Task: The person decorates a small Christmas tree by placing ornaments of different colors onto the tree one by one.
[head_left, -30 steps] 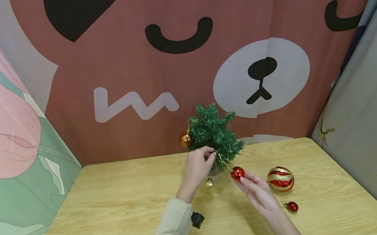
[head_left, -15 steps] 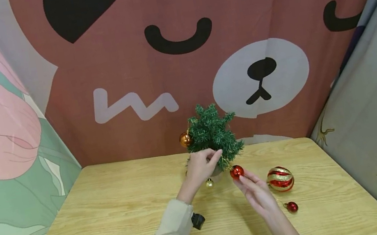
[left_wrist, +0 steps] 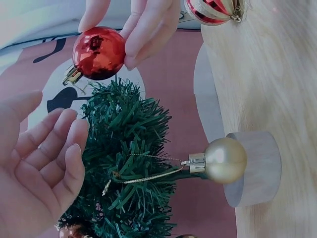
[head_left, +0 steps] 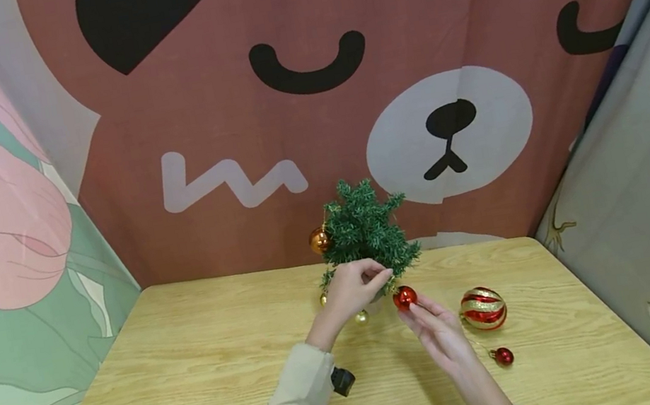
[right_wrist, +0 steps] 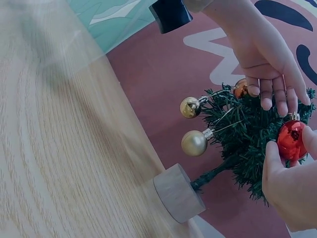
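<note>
A small green artificial Christmas tree [head_left: 364,224] stands on a round base [right_wrist: 178,193] at the back of the table. My right hand [head_left: 440,330] pinches a shiny red Christmas ball [left_wrist: 99,53] between thumb and fingers, just right of the lower branches. Close to the ball's gold cap and loop, my left hand [head_left: 349,291] hovers before the tree. Its thumb and fingers are apart in the left wrist view and hold nothing visible. A matte gold ball [right_wrist: 194,143] and a shiny gold ball [right_wrist: 190,107] hang low; an orange ball [head_left: 319,240] hangs on the left.
On the wooden table [head_left: 200,381], a large red-and-gold striped ball [head_left: 483,308] lies right of my right hand. A small dark red ball [head_left: 503,357] lies in front of it. Behind the table hangs a bear-patterned curtain [head_left: 222,126].
My left hand has moved right and slightly down across the front of the tree, uncovering a gold ball on its left. The right hand and the red ball have shifted slightly left.
</note>
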### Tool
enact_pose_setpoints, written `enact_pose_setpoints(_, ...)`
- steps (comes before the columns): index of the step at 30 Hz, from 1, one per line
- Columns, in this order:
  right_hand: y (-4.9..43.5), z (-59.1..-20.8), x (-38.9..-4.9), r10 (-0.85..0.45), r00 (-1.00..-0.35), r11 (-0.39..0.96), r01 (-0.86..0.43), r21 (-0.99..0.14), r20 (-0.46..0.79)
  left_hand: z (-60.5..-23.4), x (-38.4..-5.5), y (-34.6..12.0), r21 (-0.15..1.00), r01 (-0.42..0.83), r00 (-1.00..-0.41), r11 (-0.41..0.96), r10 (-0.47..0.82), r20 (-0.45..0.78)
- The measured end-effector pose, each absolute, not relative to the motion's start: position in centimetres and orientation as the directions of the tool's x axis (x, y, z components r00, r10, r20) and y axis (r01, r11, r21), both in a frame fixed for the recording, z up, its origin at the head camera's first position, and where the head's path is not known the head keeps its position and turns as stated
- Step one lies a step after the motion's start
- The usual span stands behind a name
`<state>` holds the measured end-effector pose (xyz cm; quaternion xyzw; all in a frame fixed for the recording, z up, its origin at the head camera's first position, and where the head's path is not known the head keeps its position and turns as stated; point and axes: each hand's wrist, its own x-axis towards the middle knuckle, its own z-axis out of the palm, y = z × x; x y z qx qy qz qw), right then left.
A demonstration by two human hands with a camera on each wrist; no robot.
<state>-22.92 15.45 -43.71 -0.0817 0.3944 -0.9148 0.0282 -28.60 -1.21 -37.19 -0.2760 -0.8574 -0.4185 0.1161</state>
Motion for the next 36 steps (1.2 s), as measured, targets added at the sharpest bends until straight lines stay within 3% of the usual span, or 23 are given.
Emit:
enact_pose_setpoints(3, 15.46, -43.83, -22.89, -0.136, -0.978, -0.696, -0.021, -0.718, 0.160, -37.25, -28.53, -1.19, 0.664, 0.528, -0.848, 0.529, 0.358, 0.390)
enact_pose_setpoints(7, 15.50, -43.91, -22.83, -0.158, -0.968, -0.706, -0.028, -0.708, 0.197, -37.45, -28.51, -1.17, 0.700, 0.435, -0.892, 0.566, 0.379, 0.248)
enact_pose_setpoints(13, 15.49, -43.94, -22.74, -0.195, -0.953, -0.686, -0.036, -0.727, 0.231, -37.75, -28.65, -1.04, 0.787, 0.349, -0.879, 0.508, 0.469, 0.087)
enact_pose_setpoints(25, 15.44, -43.83, -22.53, -0.203, -0.962, -0.656, -0.004, -0.755, 0.182, -37.63, -28.85, -0.99, 0.880, 0.315, -0.853, 0.356, 0.512, 0.099)
enact_pose_setpoints(36, 15.55, -44.35, -22.56, -0.238, -0.946, -0.634, -0.020, -0.773, 0.219, -36.98, -28.55, -0.98, 0.862, 0.318, -0.841, 0.394, 0.538, 0.065)
